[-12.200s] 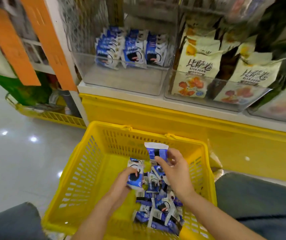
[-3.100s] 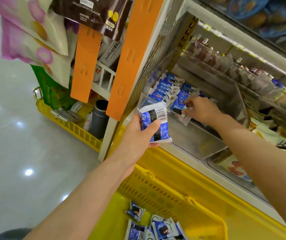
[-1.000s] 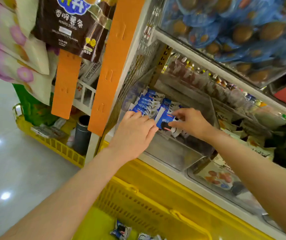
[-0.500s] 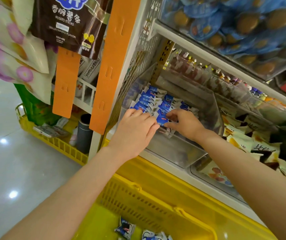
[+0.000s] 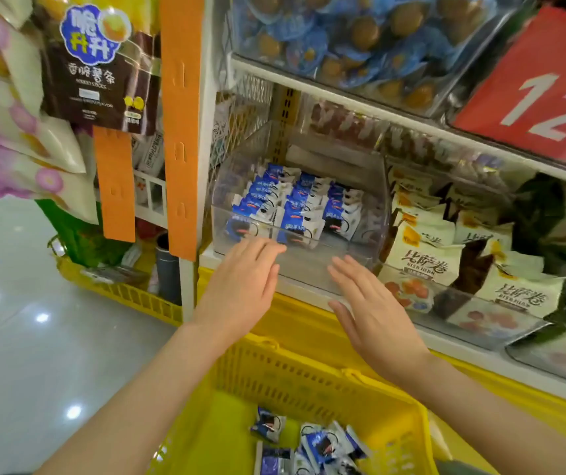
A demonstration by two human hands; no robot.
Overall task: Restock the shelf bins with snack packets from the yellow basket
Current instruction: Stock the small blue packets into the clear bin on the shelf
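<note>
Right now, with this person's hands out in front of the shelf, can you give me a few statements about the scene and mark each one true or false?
1. The left hand and the right hand are both open and hold nothing. True.
2. The yellow plastic basket is empty. False: loose blue-and-white snack packets lie in it.
3. Rows of blue-and-white snack packets stand inside the clear plastic bin. True.
4. The red sign with white digits hangs below that bin. False: it is above the bin, off to the right.
</note>
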